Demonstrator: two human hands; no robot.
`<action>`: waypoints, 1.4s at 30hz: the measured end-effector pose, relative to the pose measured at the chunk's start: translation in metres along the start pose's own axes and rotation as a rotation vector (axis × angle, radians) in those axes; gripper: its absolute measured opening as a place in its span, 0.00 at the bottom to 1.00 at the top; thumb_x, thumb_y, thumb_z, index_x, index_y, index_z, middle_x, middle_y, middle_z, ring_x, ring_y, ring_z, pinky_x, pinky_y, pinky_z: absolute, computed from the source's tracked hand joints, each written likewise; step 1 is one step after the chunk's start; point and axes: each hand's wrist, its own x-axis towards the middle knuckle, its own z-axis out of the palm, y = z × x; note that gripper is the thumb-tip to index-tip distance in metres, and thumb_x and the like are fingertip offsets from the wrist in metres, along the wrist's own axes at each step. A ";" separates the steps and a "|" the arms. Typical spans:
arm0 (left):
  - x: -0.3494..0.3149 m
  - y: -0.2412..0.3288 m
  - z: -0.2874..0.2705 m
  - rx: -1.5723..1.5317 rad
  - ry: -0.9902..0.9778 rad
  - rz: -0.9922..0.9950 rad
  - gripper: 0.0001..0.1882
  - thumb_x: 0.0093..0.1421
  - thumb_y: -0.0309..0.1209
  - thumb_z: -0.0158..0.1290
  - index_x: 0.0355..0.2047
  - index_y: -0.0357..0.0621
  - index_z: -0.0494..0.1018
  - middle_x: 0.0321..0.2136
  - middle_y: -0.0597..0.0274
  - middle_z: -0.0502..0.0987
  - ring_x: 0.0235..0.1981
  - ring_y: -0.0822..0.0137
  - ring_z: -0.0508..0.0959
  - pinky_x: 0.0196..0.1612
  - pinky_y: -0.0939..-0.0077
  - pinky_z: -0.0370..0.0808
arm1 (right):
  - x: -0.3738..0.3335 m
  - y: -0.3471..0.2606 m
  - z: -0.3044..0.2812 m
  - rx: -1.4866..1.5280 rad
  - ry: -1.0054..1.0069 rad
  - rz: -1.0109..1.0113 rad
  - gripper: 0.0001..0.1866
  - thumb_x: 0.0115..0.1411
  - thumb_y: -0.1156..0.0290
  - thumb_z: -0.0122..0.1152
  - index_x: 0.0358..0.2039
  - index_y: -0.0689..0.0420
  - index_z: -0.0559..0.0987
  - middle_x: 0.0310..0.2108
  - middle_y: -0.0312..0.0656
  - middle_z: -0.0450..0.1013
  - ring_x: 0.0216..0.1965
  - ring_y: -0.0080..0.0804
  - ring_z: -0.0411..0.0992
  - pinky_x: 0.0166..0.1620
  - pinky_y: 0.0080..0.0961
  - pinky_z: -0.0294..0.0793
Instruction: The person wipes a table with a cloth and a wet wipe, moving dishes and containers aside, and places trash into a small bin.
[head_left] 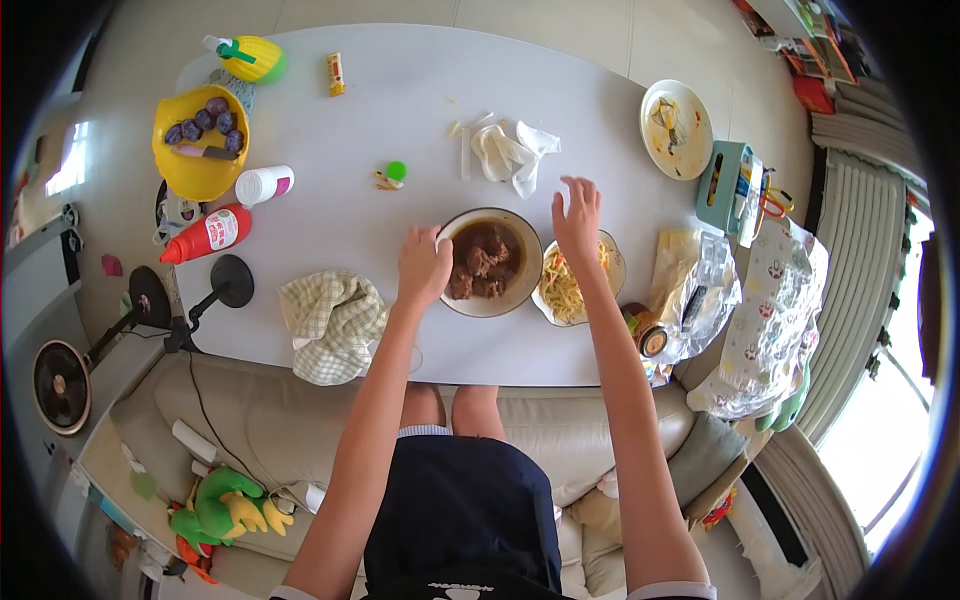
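A round bowl (pixel 521 237) with a dark rim holds chunks of brown meat (pixel 486 262) in dark broth. At its left rim is my left hand (pixel 424 268), fingers curled together and thumb against the edge; the fingers' undersides are hidden. My right hand (pixel 577 225) is open over the far side of a scalloped plate (pixel 616 268) of pale shredded food (pixel 568 290), to the right of the bowl. Its fingers are apart and nothing is in them. My right wrist and forearm cover part of that plate.
Crumpled tissues (pixel 515 152) lie beyond the bowl. A stained plate (pixel 690 160) and a teal caddy (pixel 722 190) stand far right. A jar (pixel 653 343) is near my right forearm. On the left are a checked cloth (pixel 335 325), a red bottle (pixel 215 232) and a yellow basket (pixel 175 125).
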 end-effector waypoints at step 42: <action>-0.073 -0.133 -0.062 0.148 -0.085 -0.868 0.45 0.29 0.36 0.69 0.43 0.35 0.53 0.44 0.44 0.58 0.44 0.53 0.69 0.44 0.71 0.71 | 0.022 -0.082 0.044 0.399 0.042 0.672 0.12 0.49 0.69 0.57 0.29 0.65 0.73 0.28 0.43 0.71 0.24 0.30 0.69 0.29 0.25 0.71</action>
